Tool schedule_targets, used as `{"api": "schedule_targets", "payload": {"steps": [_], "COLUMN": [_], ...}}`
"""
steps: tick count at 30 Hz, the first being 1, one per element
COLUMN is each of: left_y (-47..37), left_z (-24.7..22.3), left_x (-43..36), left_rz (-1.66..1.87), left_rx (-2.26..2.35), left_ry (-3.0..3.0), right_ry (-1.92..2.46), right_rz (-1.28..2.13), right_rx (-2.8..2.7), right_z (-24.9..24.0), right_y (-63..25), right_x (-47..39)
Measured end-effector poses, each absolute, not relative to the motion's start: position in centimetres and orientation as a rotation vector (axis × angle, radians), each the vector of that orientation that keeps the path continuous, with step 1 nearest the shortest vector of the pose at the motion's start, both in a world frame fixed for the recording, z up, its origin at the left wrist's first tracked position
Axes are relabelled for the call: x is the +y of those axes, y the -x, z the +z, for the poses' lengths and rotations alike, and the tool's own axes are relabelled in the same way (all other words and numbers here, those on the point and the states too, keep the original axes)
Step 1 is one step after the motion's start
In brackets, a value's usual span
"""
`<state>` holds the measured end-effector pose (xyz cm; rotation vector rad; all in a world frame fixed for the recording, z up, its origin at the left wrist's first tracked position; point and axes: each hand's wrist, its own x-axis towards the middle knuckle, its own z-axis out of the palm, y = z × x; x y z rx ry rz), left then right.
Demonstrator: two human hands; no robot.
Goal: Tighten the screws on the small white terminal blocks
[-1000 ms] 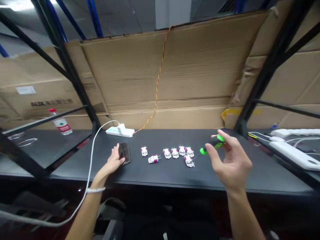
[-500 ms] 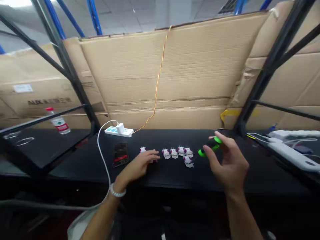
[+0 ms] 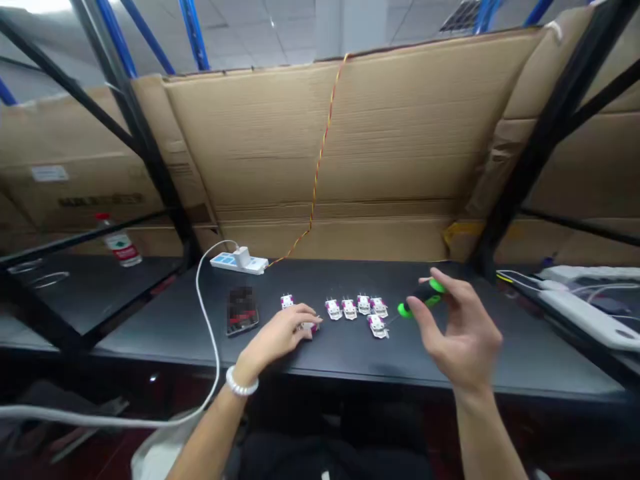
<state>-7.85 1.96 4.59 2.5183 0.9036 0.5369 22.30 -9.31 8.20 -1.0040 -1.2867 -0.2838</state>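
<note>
My right hand (image 3: 463,330) holds a black-and-green screwdriver (image 3: 423,296) between thumb and fingers. The thin shaft points left and down toward a small white-and-purple plastic part (image 3: 377,326); whether the tip touches it is too fine to tell. My left hand (image 3: 280,333), with a white coiled band on the wrist, pinches a similar white-and-purple part (image 3: 311,327) at the tabletop, mostly covered by the fingers. Another such part (image 3: 287,301) lies just behind that hand. Several more, among them a white-and-purple part (image 3: 349,308), sit in a row between the hands.
A phone (image 3: 243,311) lies left of my left hand. Behind it is a white power strip (image 3: 240,261) with a plugged-in charger, its white cable (image 3: 206,313) hanging over the table's front edge. Black rack posts (image 3: 155,160) and a cardboard wall (image 3: 390,147) enclose the black tabletop (image 3: 330,357).
The left fingers have curled, and the thumb now shows against the part under them. My right hand stays nearly in place while the screwdriver handle has turned slightly. The view has shifted a little.
</note>
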Motion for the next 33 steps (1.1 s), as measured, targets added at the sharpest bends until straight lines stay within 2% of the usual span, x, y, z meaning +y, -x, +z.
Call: {"api": "schedule_targets", "payload": {"steps": [5, 14, 33], "left_y": [6.3, 7.3, 4.2], "left_z": [4.1, 4.2, 2.2], "left_x": [1.2, 1.7, 0.5], "left_rz": [0.612, 0.432, 0.605], "left_rx": [1.034, 0.724, 0.599], "left_ry": [-2.409, -2.354, -2.398], "right_ry": [1.015, 1.048, 1.045], "right_rz": [-0.287, -0.153, -0.015], "right_rx": [-1.306, -1.191, -1.328], "right_z": [8.0, 7.2, 5.0], "right_y": [-22.2, -21.2, -18.9], "right_x": [-9.2, -8.4, -6.1]}}
